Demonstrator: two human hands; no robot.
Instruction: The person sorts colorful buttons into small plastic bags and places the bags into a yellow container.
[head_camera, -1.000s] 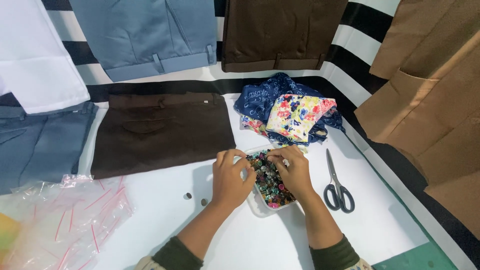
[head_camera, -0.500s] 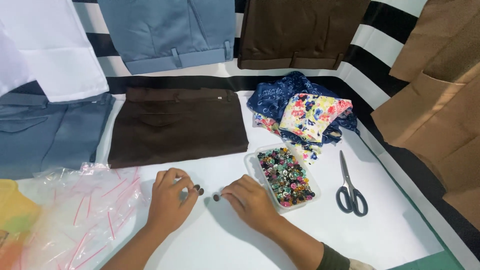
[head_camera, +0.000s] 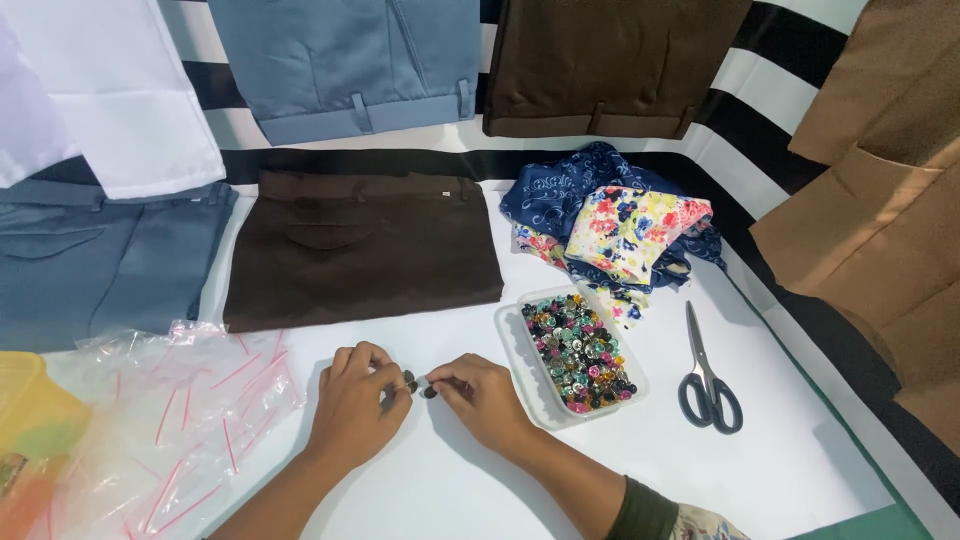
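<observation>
The left hand (head_camera: 355, 400) and right hand (head_camera: 485, 398) are pinching 2 tiny dark round buttons (head_camera: 418, 386) over the white worktop (head_camera: 420, 480). They probably are light, hard, slippery; fingertip edges grip best.

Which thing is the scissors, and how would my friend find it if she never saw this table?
Start at the white table and find the clear tray of colourful buttons near the person's right hand. Just to the tray's right lie the scissors, blades pointing away from the person. They are the only metal tool there, with dark loop handles.
</observation>
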